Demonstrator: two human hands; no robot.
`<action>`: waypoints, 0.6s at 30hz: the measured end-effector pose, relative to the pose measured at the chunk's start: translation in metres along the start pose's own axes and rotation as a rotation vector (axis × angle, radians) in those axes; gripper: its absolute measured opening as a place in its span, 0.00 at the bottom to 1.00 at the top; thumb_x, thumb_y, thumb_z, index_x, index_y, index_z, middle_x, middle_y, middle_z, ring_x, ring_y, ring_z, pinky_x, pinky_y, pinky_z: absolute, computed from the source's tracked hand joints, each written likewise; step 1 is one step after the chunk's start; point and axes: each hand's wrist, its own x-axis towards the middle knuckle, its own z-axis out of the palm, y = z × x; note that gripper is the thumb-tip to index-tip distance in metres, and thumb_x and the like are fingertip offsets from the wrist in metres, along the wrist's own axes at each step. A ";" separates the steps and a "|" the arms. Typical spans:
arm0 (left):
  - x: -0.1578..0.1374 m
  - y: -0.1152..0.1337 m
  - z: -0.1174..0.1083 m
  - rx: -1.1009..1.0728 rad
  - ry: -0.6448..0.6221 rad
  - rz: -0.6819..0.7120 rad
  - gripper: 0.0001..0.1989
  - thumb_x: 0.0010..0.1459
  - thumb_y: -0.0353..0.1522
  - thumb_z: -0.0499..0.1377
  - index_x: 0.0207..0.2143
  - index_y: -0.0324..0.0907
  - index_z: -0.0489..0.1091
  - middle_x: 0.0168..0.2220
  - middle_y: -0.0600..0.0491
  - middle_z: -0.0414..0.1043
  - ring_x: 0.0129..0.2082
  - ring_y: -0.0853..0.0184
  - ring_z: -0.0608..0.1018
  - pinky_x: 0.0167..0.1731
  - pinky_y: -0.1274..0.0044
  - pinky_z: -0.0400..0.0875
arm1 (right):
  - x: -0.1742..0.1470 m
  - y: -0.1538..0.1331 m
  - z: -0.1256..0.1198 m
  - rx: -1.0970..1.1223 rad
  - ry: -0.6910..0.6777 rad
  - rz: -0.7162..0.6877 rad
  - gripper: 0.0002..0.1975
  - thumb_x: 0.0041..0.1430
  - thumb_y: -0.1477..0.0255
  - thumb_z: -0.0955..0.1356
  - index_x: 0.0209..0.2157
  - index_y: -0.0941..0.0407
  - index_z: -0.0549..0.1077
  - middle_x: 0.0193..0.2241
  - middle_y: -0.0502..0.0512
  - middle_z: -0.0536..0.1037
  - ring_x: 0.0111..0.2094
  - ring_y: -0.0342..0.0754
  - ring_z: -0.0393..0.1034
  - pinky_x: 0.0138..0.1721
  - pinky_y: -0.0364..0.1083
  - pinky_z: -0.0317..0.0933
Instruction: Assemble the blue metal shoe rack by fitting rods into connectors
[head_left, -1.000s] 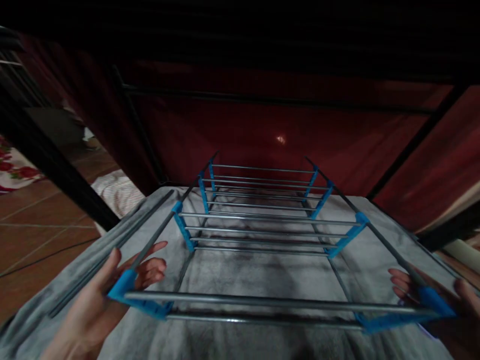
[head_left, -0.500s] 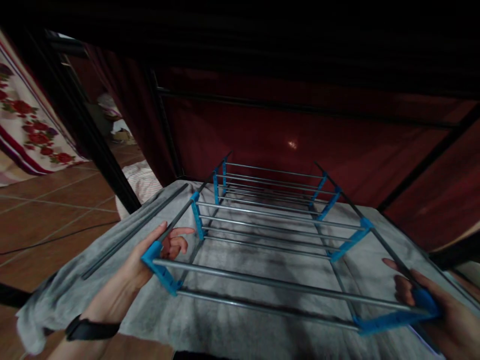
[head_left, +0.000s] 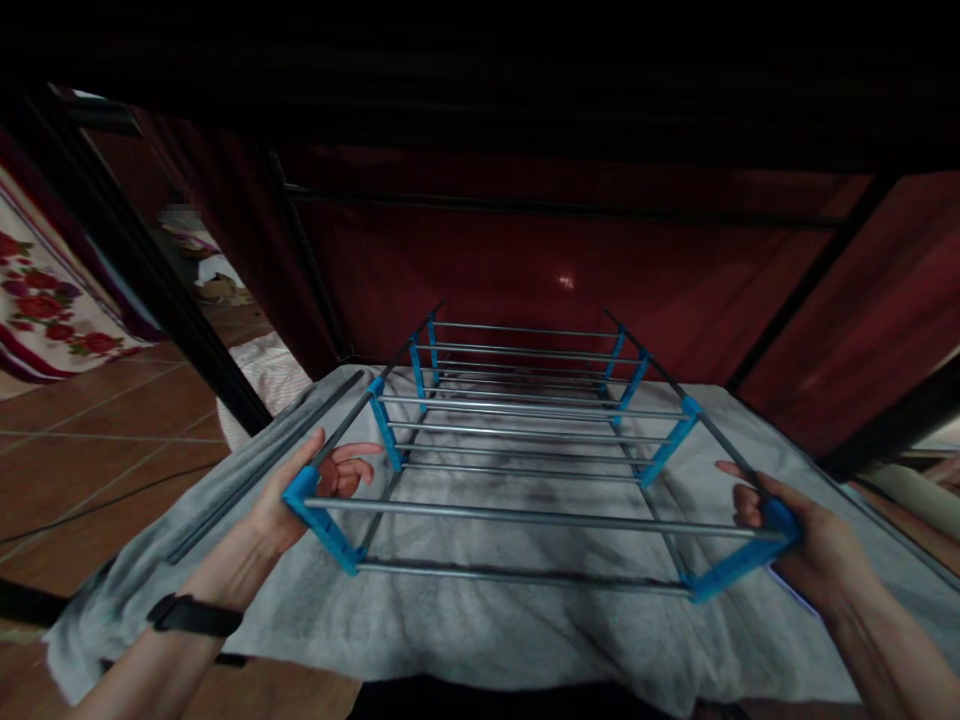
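Note:
A rack [head_left: 540, 516] of grey metal tubes and blue plastic connectors lies on a grey blanket [head_left: 480, 630], its length running away from me. My left hand [head_left: 276, 510] grips the left side tube just behind the near blue connector [head_left: 330, 535], thumb on top and fingers loosely curled. On the opposite side, my right hand [head_left: 821, 545] closes round the right side tube by its near connector [head_left: 739, 570]. Part of the right fingers is hidden behind the tube. Loose grey tubes [head_left: 262, 470] lie on the blanket left of the rack.
A black metal frame [head_left: 187, 300] surrounds the blanketed surface, with dark overhead bars. Dark red curtain [head_left: 480, 260] hangs at the back. Left are a tiled floor [head_left: 112, 460] with a cable, striped cloth [head_left: 266, 375] and a flowered cloth [head_left: 45, 310]. A thin pale-edged object [head_left: 795, 592] shows under my right hand.
My right hand and the rack's near right corner have shifted left and up in view. The near end looks narrower and squarer. Both hands keep their hold; the view has also turned slightly.

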 end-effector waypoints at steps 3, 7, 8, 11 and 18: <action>0.002 -0.002 -0.008 -0.016 -0.033 0.003 0.35 0.61 0.51 0.53 0.51 0.28 0.73 0.33 0.38 0.75 0.30 0.61 0.76 0.27 0.75 0.73 | 0.001 0.001 -0.001 0.000 -0.017 -0.005 0.15 0.56 0.74 0.68 0.45 0.57 0.76 0.26 0.52 0.70 0.23 0.42 0.64 0.22 0.38 0.68; 0.003 -0.002 -0.013 -0.085 -0.056 0.015 0.35 0.60 0.52 0.54 0.53 0.28 0.71 0.38 0.36 0.75 0.32 0.60 0.76 0.31 0.73 0.76 | -0.002 -0.005 -0.003 0.017 -0.048 0.039 0.15 0.59 0.76 0.66 0.48 0.59 0.76 0.31 0.55 0.76 0.27 0.43 0.71 0.28 0.40 0.72; 0.004 0.000 -0.013 -0.097 -0.056 0.013 0.34 0.60 0.51 0.55 0.53 0.28 0.71 0.39 0.36 0.75 0.33 0.60 0.76 0.32 0.72 0.76 | -0.002 -0.008 -0.004 0.032 -0.056 0.065 0.15 0.61 0.75 0.66 0.48 0.60 0.76 0.32 0.57 0.77 0.29 0.44 0.73 0.31 0.41 0.73; 0.006 0.004 -0.011 -0.088 -0.061 -0.029 0.34 0.60 0.51 0.55 0.54 0.30 0.71 0.38 0.36 0.76 0.34 0.59 0.77 0.33 0.71 0.76 | 0.000 -0.015 -0.007 0.032 -0.053 0.131 0.14 0.64 0.73 0.64 0.48 0.61 0.77 0.35 0.61 0.79 0.32 0.47 0.77 0.36 0.42 0.73; 0.012 0.003 -0.013 -0.105 0.000 0.020 0.33 0.62 0.51 0.52 0.55 0.33 0.71 0.35 0.40 0.76 0.30 0.62 0.76 0.30 0.74 0.74 | 0.019 -0.009 -0.005 -0.008 -0.062 0.155 0.15 0.61 0.70 0.67 0.47 0.57 0.78 0.39 0.65 0.80 0.32 0.50 0.78 0.35 0.42 0.73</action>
